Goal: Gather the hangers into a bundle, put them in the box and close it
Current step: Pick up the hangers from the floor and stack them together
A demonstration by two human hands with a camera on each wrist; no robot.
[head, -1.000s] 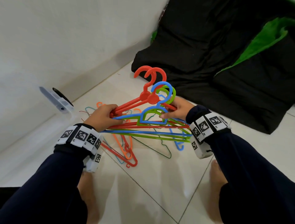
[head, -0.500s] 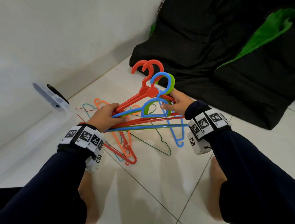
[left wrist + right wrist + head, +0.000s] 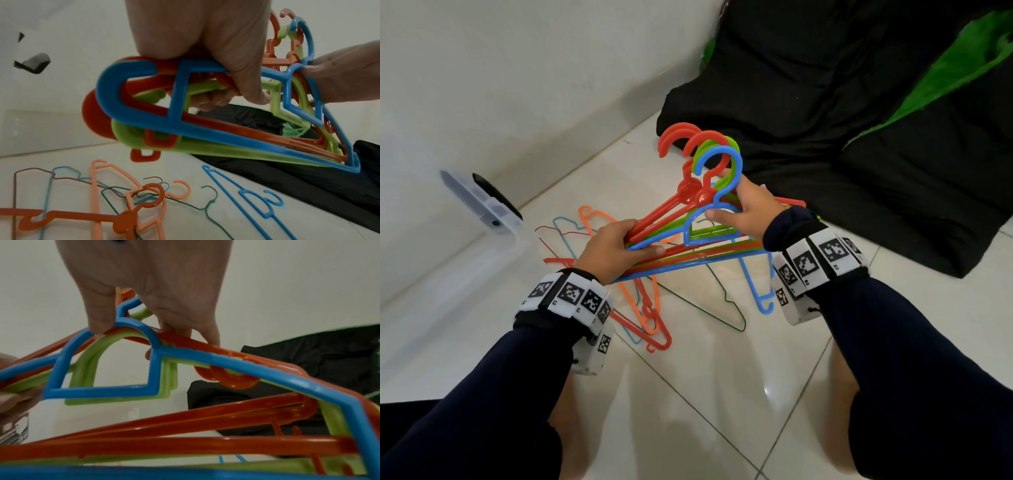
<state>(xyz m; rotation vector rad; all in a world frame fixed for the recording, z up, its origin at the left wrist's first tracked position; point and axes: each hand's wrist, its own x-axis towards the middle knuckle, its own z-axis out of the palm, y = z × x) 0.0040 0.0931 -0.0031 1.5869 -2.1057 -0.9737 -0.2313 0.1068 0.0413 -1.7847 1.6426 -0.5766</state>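
Above the floor I hold a bundle of plastic hangers [image 3: 702,236] [image 3: 185,129] [image 3: 185,443], red, green and blue, hooks pointing away from me. My left hand [image 3: 616,246] [image 3: 216,68] grips the left shoulder ends. My right hand [image 3: 743,212] [image 3: 148,318] pinches the necks just below the hooks. Loose hangers [image 3: 647,308] [image 3: 127,203] lie on the tiles underneath: orange, red, a blue one [image 3: 756,287] and thin wire ones. The clear plastic box [image 3: 458,246] stands at the left, its lid [image 3: 482,202] raised.
A black and green padded cover [image 3: 842,130] is heaped on the floor at the back right, close behind the bundle. The white wall [image 3: 517,68] runs behind the box. My bare feet [image 3: 842,394] rest on the tiles near the bottom.
The bundle has tilted up and its hooks have drawn closer together. My right hand has slid up from the middle bar to the necks. The left hand keeps its grip.
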